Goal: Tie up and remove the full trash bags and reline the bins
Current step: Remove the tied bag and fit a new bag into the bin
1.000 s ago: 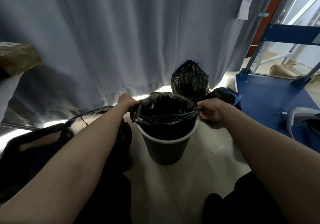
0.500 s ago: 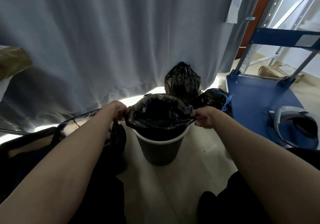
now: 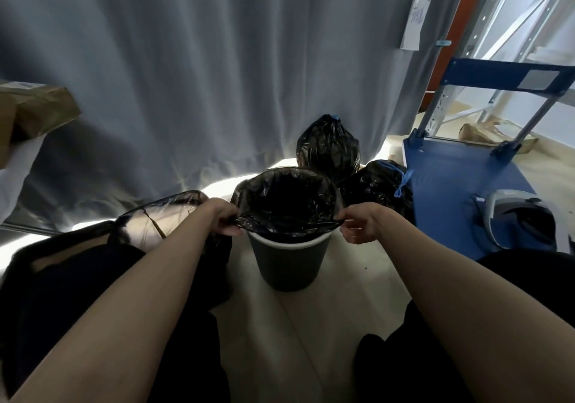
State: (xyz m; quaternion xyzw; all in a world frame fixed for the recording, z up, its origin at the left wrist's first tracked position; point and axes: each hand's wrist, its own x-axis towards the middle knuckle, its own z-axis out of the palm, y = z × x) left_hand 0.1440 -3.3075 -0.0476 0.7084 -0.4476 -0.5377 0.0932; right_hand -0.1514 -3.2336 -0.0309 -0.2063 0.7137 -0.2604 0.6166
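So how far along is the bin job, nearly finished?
Partly. Two tied black bags already sit on the floor behind the bin. In hand now: the left hand and right hand each pinch the fresh black liner at opposite sides of the rim. Left: folding it down over the rim. Other bins aren't visible.

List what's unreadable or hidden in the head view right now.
- Bin interior: the black liner is too dark to show any contents.
- Paper note on the curtain: writing too small and blurred.
- Left hand and right hand fingertips: tucked into liner folds.
- Helmet-like object: shadowed, identity unclear.
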